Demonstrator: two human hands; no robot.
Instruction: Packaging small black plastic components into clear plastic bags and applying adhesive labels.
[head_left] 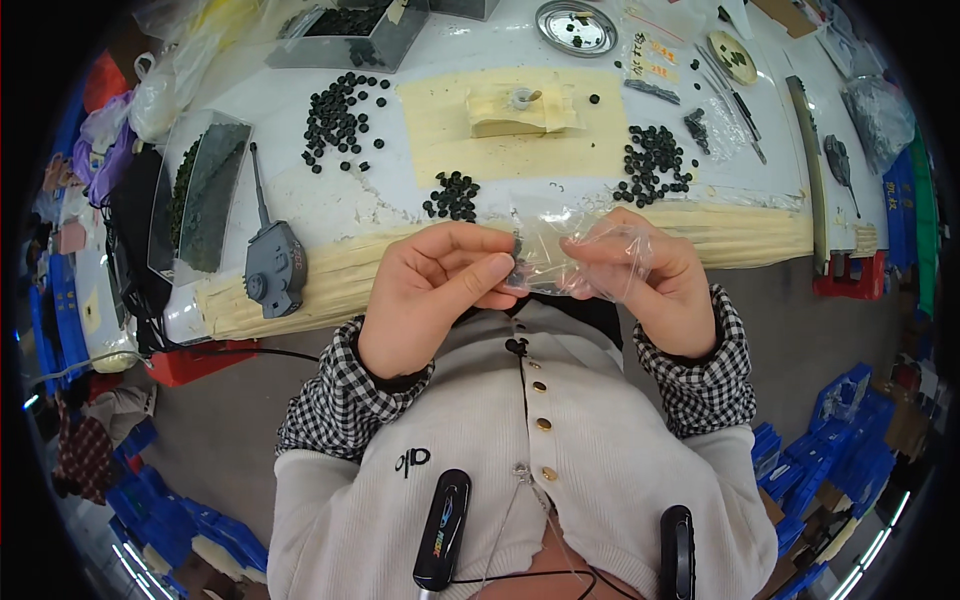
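Between my hands, just off the table's front edge, is a clear plastic bag (545,235). My left hand (440,285) pinches its left side, where some small dark parts show through the film. On the other side my right hand (660,280) has its fingers in or behind the film, closed on it; the wrinkled plastic partly covers them. Just beyond my hands lie a small pile of black round pieces (452,197) and, to the right, a larger pile of black wheel-like pieces (655,165).
A grey model tank turret (276,268) with a long barrel lies left, beside a clear bin (205,195). More black pieces (338,118) spread farther back. A taped block (520,108) stands mid-table. Behind are a round metal tin (576,28) and, rightward, tweezers (740,108).
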